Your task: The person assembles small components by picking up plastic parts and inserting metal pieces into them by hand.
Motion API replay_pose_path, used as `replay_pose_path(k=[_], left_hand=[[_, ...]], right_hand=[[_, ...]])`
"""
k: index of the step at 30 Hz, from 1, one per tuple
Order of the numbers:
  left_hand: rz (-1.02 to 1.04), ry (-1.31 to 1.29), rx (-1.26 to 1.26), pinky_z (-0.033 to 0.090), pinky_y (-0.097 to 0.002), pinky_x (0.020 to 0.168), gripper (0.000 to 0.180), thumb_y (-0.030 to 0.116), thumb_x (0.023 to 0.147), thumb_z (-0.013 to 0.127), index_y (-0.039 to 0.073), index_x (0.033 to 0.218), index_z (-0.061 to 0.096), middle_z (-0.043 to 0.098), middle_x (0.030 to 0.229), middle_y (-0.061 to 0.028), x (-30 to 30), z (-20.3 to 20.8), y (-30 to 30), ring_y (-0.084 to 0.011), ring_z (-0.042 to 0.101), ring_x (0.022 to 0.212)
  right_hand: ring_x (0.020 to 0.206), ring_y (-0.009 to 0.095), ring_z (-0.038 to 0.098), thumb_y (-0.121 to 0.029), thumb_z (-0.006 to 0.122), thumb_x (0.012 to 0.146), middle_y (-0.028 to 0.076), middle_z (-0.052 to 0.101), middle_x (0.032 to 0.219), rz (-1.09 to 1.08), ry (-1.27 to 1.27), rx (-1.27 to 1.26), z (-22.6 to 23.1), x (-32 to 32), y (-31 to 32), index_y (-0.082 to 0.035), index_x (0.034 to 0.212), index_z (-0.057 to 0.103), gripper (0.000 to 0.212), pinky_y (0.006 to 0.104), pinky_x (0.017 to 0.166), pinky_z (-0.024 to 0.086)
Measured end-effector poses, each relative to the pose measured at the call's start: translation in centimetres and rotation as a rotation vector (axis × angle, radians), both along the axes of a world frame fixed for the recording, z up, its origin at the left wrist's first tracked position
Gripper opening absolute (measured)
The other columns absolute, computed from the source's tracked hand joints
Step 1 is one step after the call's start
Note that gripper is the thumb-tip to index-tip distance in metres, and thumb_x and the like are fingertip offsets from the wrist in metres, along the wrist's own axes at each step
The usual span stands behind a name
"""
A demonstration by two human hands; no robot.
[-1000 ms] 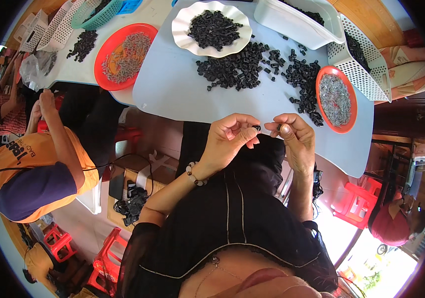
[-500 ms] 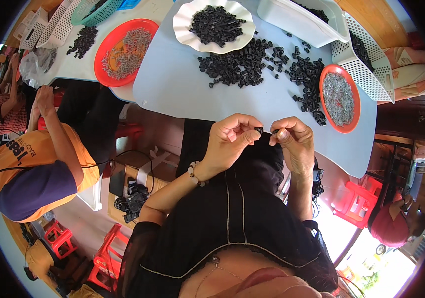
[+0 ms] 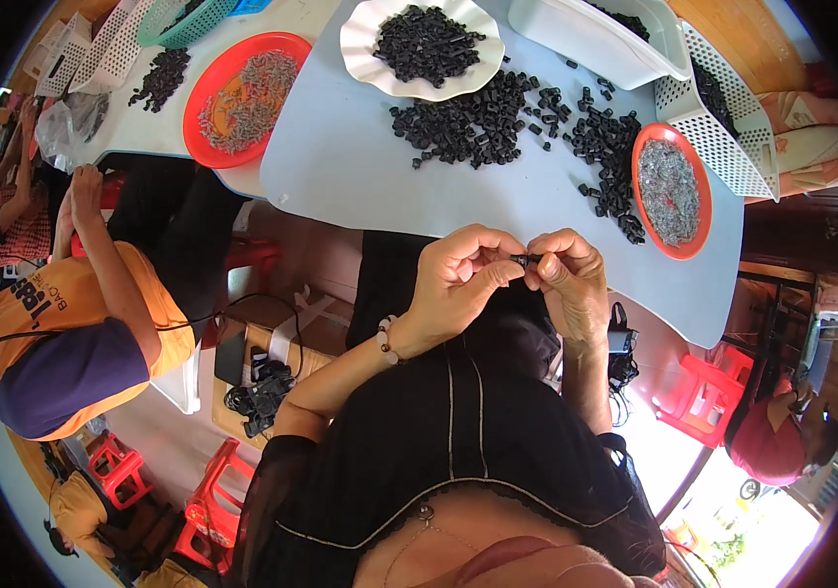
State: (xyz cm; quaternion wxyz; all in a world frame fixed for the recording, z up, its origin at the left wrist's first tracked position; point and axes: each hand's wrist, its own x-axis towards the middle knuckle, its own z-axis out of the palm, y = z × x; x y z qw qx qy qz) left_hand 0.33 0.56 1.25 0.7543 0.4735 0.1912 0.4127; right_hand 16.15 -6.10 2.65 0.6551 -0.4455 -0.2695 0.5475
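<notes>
Above my lap, just off the table's near edge, both hands meet fingertip to fingertip. My left hand (image 3: pixel 460 289) pinches a small black plastic piece (image 3: pixel 519 260) between thumb and forefinger. Against its right end, my right hand (image 3: pixel 573 289) also has thumb and forefinger closed on a small black piece, mostly covered by the fingers. Whether the two pieces are joined or only touching, I cannot tell. Loose black pieces of the same kind lie in a heap (image 3: pixel 468 127) on the pale blue table (image 3: pixel 341 147). More fill a white scalloped plate (image 3: pixel 365 67).
An orange-red dish (image 3: pixel 641 211) of small clear-grey parts stands at the table's right, near a white tub (image 3: pixel 586 49) and a perforated basket (image 3: pixel 747 162). Left is a red plate (image 3: pixel 196 137) of similar parts. A person in an orange-and-navy shirt (image 3: pixel 76 363) sits left. Red stools (image 3: pixel 703 397) stand around.
My hands have come together: the gap between the left and right fingertips has closed, and the black pieces they hold now meet. The right hand has shifted slightly left.
</notes>
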Motion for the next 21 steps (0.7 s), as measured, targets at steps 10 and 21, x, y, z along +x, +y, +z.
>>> replay_pose_path(k=[10, 21], left_hand=[[0.008, 0.031, 0.030, 0.053, -0.0255, 0.077, 0.015, -0.003, 0.089, 0.066, -0.006, 0.103, 0.062, 0.063, 0.094, -0.0087, -0.02, -0.28, 0.19, -0.0127, 0.063, 0.084], [0.116, 0.281, 0.414, 0.053, -0.0254, 0.072, 0.010, -0.005, 0.084, 0.069, -0.003, 0.093, 0.066, 0.065, 0.091, -0.0094, -0.40, -0.16, 0.52, -0.0143, 0.064, 0.079]], right_hand=[[0.065, 0.012, 0.056, -0.014, 0.074, 0.086, 0.006, 0.066, 0.078, 0.038, 0.062, -0.076, 0.02, 0.19, -0.11, 0.000, 0.090, 0.066, 0.017, 0.0235, 0.061, 0.046], [0.070, 0.012, 0.055, -0.018, 0.071, 0.090, 0.008, 0.064, 0.080, 0.103, 0.014, -0.047, 0.09, 0.20, -0.10, 0.000, 0.085, 0.062, 0.020, 0.0255, 0.067, 0.046]])
